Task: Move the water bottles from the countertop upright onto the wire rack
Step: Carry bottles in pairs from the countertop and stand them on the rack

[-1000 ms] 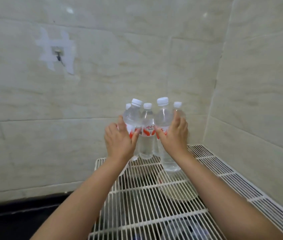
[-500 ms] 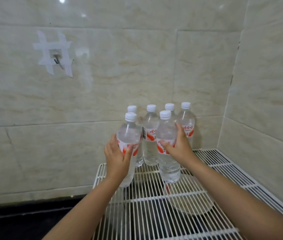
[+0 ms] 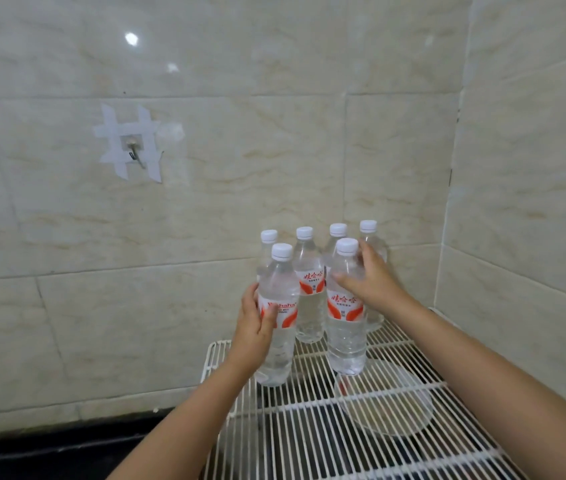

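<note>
Six bottles (image 3: 310,289) upright on rack (image 3: 396,455)

6 upright bottles crowd the far corner of the wire rack (image 3: 396,403): 4 in a back row (image 3: 307,271) along the tiled wall (image 3: 240,168), 2 in front, each with a hand on it. gaps between them are narrow. the side wall (image 3: 524,202) closes the right. the near rack wires lie open.

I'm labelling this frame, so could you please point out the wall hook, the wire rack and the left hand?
wall hook (image 3: 132,146): head view, its round base.
wire rack (image 3: 312,441): head view, bare wires.
left hand (image 3: 253,329): head view, back of hand.
</note>
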A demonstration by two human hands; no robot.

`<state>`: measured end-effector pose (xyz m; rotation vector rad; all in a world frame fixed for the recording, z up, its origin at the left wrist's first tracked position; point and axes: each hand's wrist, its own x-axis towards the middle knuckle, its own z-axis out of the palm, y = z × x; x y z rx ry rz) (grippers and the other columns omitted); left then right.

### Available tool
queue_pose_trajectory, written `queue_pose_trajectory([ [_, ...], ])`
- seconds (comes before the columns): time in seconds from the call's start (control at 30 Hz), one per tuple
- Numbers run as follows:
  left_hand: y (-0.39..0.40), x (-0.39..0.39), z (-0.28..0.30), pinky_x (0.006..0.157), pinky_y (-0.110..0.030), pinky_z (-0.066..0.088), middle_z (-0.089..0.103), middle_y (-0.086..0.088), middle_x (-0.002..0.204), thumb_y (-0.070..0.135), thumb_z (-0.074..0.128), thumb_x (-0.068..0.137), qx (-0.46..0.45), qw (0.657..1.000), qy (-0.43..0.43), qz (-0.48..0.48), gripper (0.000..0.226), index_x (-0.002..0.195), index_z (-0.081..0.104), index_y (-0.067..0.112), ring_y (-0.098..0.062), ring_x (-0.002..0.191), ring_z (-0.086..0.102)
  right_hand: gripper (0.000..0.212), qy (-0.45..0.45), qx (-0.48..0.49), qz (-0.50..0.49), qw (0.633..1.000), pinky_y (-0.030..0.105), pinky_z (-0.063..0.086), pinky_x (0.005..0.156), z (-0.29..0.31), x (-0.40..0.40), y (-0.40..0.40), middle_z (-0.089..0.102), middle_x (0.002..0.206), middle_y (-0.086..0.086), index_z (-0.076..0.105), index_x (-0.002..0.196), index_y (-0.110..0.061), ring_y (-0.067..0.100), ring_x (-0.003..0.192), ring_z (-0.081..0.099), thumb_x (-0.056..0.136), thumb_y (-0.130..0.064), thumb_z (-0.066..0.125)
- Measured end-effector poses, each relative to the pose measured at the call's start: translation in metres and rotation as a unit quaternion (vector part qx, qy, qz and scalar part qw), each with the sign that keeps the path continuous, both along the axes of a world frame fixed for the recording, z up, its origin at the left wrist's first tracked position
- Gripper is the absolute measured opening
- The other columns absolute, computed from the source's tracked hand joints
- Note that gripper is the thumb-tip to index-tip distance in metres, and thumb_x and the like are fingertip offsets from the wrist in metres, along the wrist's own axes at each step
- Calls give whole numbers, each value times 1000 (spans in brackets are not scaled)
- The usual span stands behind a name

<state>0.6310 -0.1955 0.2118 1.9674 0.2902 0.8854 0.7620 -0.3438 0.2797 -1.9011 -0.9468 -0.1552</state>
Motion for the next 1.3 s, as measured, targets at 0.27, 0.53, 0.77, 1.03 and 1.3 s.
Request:
queue_pose_trajectory([
  [0.27, 15, -2, 57, 87, -42, 48, 60, -12, 109, 39, 56, 83, 64, 987, 28, 146, 38, 108, 54, 10, -29, 104, 57, 39, -183, -181, -71, 964, 27, 35, 75, 42, 2, 15, 53, 129, 12, 50, 125, -13, 28, 112, 53, 89, -29, 50],
  [0.53, 3, 18, 103, 60, -27, 37, 61, -8, 86, 28, 67, 75, 205, 949, 154, 186, 36, 102, 58, 7, -21, 74, 51, 41, -203, -197, -81, 956, 34, 40, 89, 36, 3, 7, 49, 133, 14, 43, 131, -16, 29, 117, 49, 92, -29, 46],
  [0.77, 23, 2, 102, 96, -34, 42, 51, -15, 126, 1, 55, 84, 159, 974, 157, -21, 51, 131, 37, 8, -25, 112, 51, 42, -190, -187, -75, 961, 34, 40, 93, 35, 4, 3, 47, 135, 13, 41, 133, -17, 28, 119, 47, 93, -28, 44],
  [1.03, 2, 20, 111, 78, -36, 47, 60, -16, 116, 38, 61, 81, 274, 916, 206, 209, 52, 126, 48, 15, -32, 104, 56, 43, -179, -193, -72, 962, 37, 41, 94, 36, -2, 6, 44, 137, 15, 39, 133, -16, 30, 118, 48, 93, -28, 44],
  [1.3, 9, 17, 105, 89, -36, 46, 55, -12, 128, 28, 63, 81, 249, 944, 195, 96, 58, 133, 40, 17, -27, 110, 55, 44, -146, -256, -47, 954, 29, 40, 85, 50, 6, -2, 47, 138, 10, 40, 133, -21, 28, 117, 49, 91, -29, 45],
])
